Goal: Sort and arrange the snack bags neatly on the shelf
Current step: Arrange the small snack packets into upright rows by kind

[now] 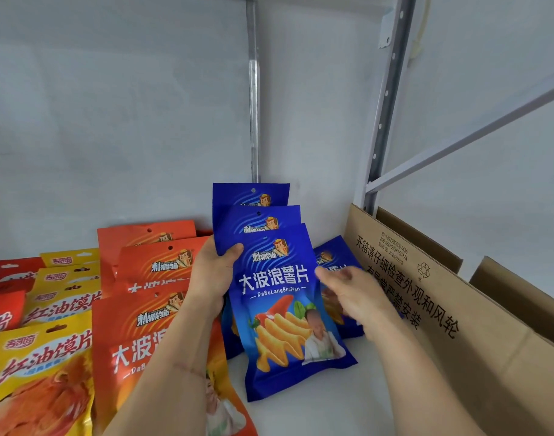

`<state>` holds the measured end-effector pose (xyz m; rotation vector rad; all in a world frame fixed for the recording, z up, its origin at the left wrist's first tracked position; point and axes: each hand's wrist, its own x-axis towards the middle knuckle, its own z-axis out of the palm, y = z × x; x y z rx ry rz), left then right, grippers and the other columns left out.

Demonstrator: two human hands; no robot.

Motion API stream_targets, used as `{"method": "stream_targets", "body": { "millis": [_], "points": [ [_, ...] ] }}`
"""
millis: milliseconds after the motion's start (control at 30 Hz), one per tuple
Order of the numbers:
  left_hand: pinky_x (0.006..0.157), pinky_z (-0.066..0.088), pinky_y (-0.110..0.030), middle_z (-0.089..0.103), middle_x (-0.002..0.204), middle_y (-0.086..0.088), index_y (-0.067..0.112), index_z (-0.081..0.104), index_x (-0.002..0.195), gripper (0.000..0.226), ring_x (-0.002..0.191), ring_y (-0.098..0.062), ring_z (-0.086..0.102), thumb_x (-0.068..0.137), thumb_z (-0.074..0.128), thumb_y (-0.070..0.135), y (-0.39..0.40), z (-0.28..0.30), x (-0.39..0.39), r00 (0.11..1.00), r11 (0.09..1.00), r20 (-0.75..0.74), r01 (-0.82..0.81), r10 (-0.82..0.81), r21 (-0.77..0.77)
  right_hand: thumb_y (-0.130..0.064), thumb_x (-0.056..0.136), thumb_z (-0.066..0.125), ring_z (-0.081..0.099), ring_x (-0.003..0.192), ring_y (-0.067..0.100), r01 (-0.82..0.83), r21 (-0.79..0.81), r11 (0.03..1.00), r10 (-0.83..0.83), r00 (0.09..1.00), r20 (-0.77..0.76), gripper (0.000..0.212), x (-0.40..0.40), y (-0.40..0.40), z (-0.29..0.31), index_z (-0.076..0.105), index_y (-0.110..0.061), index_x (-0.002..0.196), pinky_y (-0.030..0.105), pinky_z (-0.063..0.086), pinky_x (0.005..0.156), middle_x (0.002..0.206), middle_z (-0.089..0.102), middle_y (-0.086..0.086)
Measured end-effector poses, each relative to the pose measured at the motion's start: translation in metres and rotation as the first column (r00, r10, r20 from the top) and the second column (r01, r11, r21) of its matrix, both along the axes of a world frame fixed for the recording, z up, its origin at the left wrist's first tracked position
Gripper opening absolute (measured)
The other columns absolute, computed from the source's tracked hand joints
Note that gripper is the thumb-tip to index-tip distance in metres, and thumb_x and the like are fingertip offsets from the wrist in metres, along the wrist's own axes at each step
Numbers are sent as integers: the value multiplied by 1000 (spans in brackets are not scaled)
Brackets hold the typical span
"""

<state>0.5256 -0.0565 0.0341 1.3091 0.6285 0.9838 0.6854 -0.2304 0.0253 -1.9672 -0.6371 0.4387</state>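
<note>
left hand (214,275): forearm reaches up from below, thumb across the front of the blue bags (285,297), fingers behind, gripping their left edge | right hand (351,291): forearm enters from lower right, fingers loosely extended, tips at the bags' right edge, blurred; grip cannot be told

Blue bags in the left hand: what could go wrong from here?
1. The left hand pinches the fanned blue bags near one top edge only; the front one could slip out.
2. The right hand hovers over the loose blue bag by the cardboard box; it may get knocked.
</note>
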Motion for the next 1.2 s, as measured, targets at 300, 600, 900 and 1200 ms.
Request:
{"method": "stream_targets", "body": {
  "millis": [300,600,900,1200],
  "points": [
    [75,62,-46,75,104,-6,18,59,120,28,86,-24,76,94,67,24,5,-3,2,999,1000,-18,-30,30,-6,-58,92,53,49,125,30,278,-289,916,-147,903,404,65,23,10,-15,41,-17,140,45,48,97,140,47,9],
    [68,61,-39,75,103,-4,18,58,120,28,84,-22,76,95,67,25,4,-3,1,998,999,-18,-54,53,-8,-57,83,68,65,101,27,334,-244,910,-258,919,299,58,25,13,-16,48,-14,118,38,54,75,115,65,7],
    [72,62,-42,75,102,-4,19,58,119,26,85,-23,76,95,66,25,2,-2,2,998,998,-7,-56,56,-18,-45,90,66,68,93,22,329,40,943,-315,852,418,45,17,-21,25,50,-18,123,33,53,67,110,69,3],
    [67,60,-37,74,103,-2,21,59,117,22,88,-21,75,97,63,28,0,-2,3,993,993,-9,-118,118,1,-46,89,65,64,106,19,276,199,940,-339,824,455,56,12,-50,62,45,-16,132,31,51,70,124,64,4]
  ]
}}
